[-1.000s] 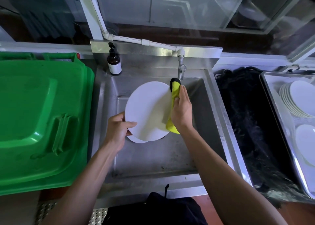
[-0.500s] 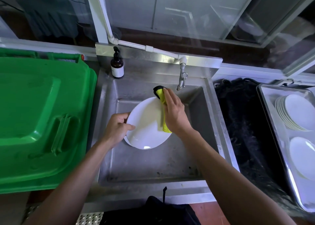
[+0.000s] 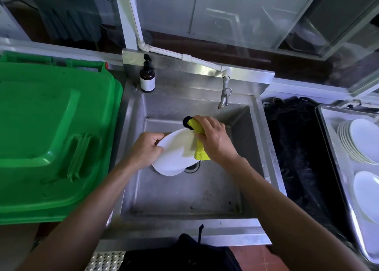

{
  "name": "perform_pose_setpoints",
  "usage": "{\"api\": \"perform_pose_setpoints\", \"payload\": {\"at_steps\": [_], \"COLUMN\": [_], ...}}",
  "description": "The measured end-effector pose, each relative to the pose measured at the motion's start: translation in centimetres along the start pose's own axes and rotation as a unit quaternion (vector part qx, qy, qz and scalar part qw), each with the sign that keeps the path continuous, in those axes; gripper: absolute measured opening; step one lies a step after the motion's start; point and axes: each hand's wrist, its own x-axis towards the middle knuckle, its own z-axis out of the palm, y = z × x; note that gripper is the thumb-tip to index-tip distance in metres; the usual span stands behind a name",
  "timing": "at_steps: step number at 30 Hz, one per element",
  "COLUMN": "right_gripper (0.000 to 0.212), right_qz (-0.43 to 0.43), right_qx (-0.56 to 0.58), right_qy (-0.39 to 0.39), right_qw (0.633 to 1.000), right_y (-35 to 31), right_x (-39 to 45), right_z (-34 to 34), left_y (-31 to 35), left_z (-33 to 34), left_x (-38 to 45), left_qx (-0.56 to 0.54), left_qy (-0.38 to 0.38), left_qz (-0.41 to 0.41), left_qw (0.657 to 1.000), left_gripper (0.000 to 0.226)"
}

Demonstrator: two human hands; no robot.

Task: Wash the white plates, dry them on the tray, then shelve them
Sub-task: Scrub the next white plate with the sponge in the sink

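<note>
A white plate (image 3: 176,153) is held tilted low inside the steel sink (image 3: 184,199), over the drain. My left hand (image 3: 146,147) grips its left rim, fingers curled over the edge. My right hand (image 3: 213,139) holds a yellow cloth with a black edge (image 3: 195,125) against the plate's upper right rim. On the right, a metal tray (image 3: 332,139) carries a leaning stack of white plates (image 3: 356,139) and a single plate (image 3: 367,194) lying flat.
The tap (image 3: 224,95) hangs at the back of the sink, with no water visible. A brown pump bottle (image 3: 147,76) stands at the sink's back left corner. A green bin lid (image 3: 51,137) fills the left. A black mat (image 3: 293,147) lies between sink and tray.
The plate has come down from near the tap to the sink bottom and tilted flatter. My right hand with the cloth has slid to the plate's upper rim.
</note>
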Motion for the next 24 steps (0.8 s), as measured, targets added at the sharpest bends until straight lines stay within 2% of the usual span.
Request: {"api": "perform_pose_setpoints", "payload": {"at_steps": [2,6,11,13,17,21,24], "right_gripper": [0.043,0.041,0.047,0.046,0.044,0.046,0.046], "right_qz": [-0.003,0.013,-0.004,-0.006,0.007,0.013,0.010], "right_qx": [-0.002,-0.010,-0.046,-0.052,-0.046,-0.044,-0.044], "right_qy": [0.015,0.077,0.125,0.143,0.181,0.210,0.231], "right_qw": [1.000,0.997,0.991,0.988,0.982,0.977,0.972], "right_y": [0.0,-0.2,0.2,0.3,0.9,1.2,0.7], "right_x": [-0.4,-0.9,-1.0,-1.2,-1.6,-1.9,-2.0], "right_z": [0.1,-0.2,-1.3,-1.6,-2.1,-2.1,-1.7], "left_y": [-0.1,1.6,1.1,0.8,-0.4,-1.6,-0.3], "left_z": [0.4,1.6,3.3,3.6,3.4,3.8,5.0], "left_x": [0.2,-0.4,0.0,0.0,-0.7,-1.3,-1.6], "left_qx": [0.006,-0.067,-0.192,-0.247,-0.363,-0.484,-0.518], "left_qy": [0.007,0.038,0.073,0.079,0.045,0.069,0.012], "left_qz": [0.001,-0.021,-0.090,-0.114,-0.158,-0.271,-0.317], "left_qw": [1.000,0.997,0.975,0.959,0.917,0.829,0.794], "left_gripper": [0.033,0.050,0.030,0.029,0.033,0.033,0.054]}}
